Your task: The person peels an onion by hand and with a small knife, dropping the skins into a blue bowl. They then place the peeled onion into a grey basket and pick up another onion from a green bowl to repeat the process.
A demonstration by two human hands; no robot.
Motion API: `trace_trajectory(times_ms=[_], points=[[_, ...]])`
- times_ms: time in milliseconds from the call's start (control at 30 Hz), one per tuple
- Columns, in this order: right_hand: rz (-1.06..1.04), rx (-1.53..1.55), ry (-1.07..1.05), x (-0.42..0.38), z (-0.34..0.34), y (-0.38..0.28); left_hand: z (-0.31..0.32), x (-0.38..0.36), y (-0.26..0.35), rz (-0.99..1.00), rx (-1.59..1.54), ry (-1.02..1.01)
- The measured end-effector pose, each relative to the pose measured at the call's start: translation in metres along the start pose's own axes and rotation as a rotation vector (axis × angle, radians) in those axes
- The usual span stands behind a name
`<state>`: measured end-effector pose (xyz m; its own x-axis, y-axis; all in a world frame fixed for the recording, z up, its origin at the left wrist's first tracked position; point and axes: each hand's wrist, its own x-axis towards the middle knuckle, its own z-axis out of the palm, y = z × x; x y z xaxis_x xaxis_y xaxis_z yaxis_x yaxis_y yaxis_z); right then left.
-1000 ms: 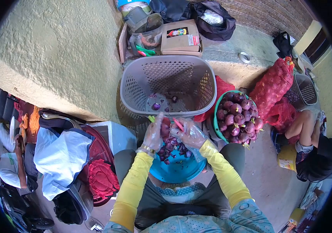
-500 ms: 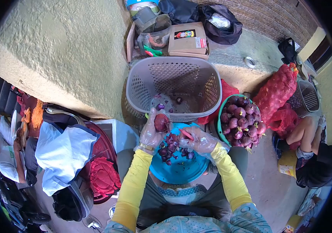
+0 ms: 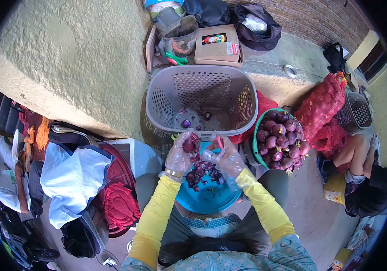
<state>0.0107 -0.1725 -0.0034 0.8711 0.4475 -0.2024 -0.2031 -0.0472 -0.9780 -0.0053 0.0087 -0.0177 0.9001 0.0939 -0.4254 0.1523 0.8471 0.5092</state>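
Both my hands wear clear plastic gloves. My left hand [image 3: 178, 156] is closed around a red onion [image 3: 190, 144], held just above the front rim of the blue basin [image 3: 207, 204]. Close beside it, my right hand [image 3: 230, 161] grips a small pink-handled knife [image 3: 220, 142]; its blade is hard to make out. Dark purple onion skins [image 3: 200, 173] lie in the basin below my hands. Right behind stands a grey perforated basket [image 3: 157, 101] with a peeled onion [image 3: 186, 123] and a darker onion [image 3: 208, 116] on its bottom.
A green tub [image 3: 257, 151] heaped with red onions [image 3: 278, 137] stands at my right, before a red mesh sack [image 3: 322, 106]. A cardboard box [image 3: 217, 47] sits on the ledge. A white cloth [image 3: 73, 180] is at left. People sit at both sides.
Both hands have moved up, and the right hand has also shifted left. The onion is turned differently in my left hand, and the knife handle now points more upward.
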Motion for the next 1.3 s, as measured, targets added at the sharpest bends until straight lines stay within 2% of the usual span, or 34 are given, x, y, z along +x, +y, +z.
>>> trace_trajectory(times_ms=[67,133,233,300,333,400,533,600,800,900,1033,1100,1233,1300], points=[[-0.082,0.058,0.168,0.008,0.012,0.017,0.017,-0.011,-0.003,-0.031,-0.040,-0.022],[-0.031,0.106,0.164,0.004,0.018,0.006,0.022,-0.015,-0.010,-0.065,-0.081,-0.038],[-0.098,0.076,0.154,0.004,0.020,0.006,0.017,-0.010,-0.017,-0.042,-0.044,-0.024],[-0.092,0.097,0.112,0.003,0.019,0.010,0.016,-0.008,-0.018,0.090,0.123,-0.042],[-0.092,0.098,0.107,0.003,0.018,0.011,0.016,-0.010,-0.016,0.092,0.123,-0.038],[0.145,0.171,0.069,0.003,0.015,0.008,0.019,-0.013,-0.013,0.127,0.282,-0.083],[0.250,0.365,-0.009,0.004,0.007,-0.009,0.021,-0.008,-0.013,0.130,0.242,-0.135],[0.371,0.545,-0.014,0.001,0.005,-0.016,0.025,-0.011,-0.010,0.109,0.217,-0.178],[0.366,0.548,-0.083,0.006,-0.003,-0.005,0.023,-0.012,-0.007,0.242,0.433,-0.192],[0.383,0.627,-0.088,0.002,-0.003,-0.012,0.020,-0.009,-0.006,0.125,0.313,-0.243],[0.364,0.675,-0.123,0.001,-0.006,-0.009,0.020,-0.010,-0.002,0.148,0.360,-0.213],[0.353,0.643,-0.155,0.003,-0.011,-0.006,0.024,-0.014,0.004,0.178,0.556,-0.182],[0.353,0.558,-0.129,0.000,-0.009,-0.017,0.020,-0.011,0.001,0.214,0.538,-0.151],[0.327,0.452,-0.036,-0.003,0.001,-0.029,0.007,0.000,-0.004,0.190,0.445,-0.079]])
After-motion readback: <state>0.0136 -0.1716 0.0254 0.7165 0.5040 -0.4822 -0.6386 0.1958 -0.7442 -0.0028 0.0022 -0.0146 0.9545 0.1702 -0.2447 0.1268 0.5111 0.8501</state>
